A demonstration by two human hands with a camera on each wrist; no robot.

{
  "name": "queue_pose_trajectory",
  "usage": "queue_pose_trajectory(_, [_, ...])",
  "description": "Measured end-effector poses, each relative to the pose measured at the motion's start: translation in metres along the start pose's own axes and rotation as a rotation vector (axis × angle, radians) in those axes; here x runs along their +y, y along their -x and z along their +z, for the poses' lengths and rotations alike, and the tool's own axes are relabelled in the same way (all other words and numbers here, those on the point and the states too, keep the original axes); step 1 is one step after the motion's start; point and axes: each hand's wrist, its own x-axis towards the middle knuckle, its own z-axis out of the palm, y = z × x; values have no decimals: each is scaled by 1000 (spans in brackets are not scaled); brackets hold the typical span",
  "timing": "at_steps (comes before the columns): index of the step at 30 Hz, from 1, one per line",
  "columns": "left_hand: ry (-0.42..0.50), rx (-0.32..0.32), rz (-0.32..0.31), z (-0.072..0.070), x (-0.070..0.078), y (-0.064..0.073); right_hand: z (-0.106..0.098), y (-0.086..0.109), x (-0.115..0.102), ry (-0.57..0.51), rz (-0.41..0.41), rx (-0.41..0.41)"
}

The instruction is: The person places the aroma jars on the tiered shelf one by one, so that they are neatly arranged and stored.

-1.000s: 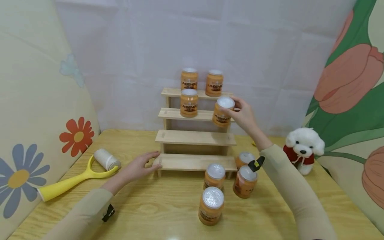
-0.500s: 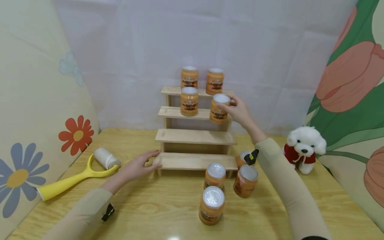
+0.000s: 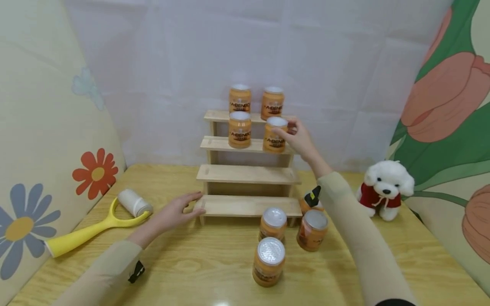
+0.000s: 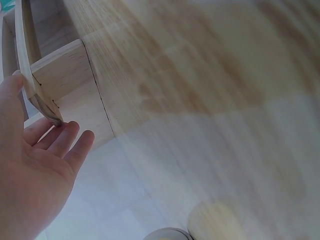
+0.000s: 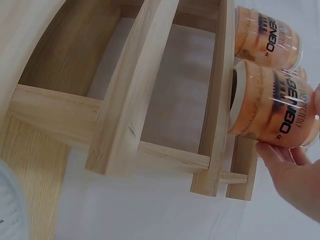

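Observation:
My right hand (image 3: 301,139) grips an orange can (image 3: 273,138) with a silver lid at the right end of the second shelf from the top. In the right wrist view, that can's base (image 5: 238,95) lies close against the shelf board (image 5: 217,100); whether it bears fully on it I cannot tell. Another orange can (image 3: 240,131) stands left of it, and two more, a left can (image 3: 240,100) and a right can (image 3: 272,104), are on the top shelf. My left hand (image 3: 177,214) holds the left end of the wooden stepped stand's (image 3: 229,206) lowest shelf between thumb and fingers.
Several orange cans stand on the table at the stand's lower right, including a front can (image 3: 268,263) and a right can (image 3: 313,231). A yellow slingshot-shaped handle (image 3: 84,236) with a white roll (image 3: 134,203) lies left. A white plush dog (image 3: 386,191) sits right.
My right hand has moved the held can left and slightly up, from the stand's right edge to a place beside the other can on that shelf. The left hand stays put.

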Motion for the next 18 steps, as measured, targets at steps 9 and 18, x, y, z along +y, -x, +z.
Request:
queue_pose_trajectory(9, [4, 3, -5, 1, 0, 0, 5, -5, 1, 5, -42, 3])
queue_pose_trajectory(18, [9, 9, -8, 2, -2, 0, 9, -12, 3, 41, -63, 30])
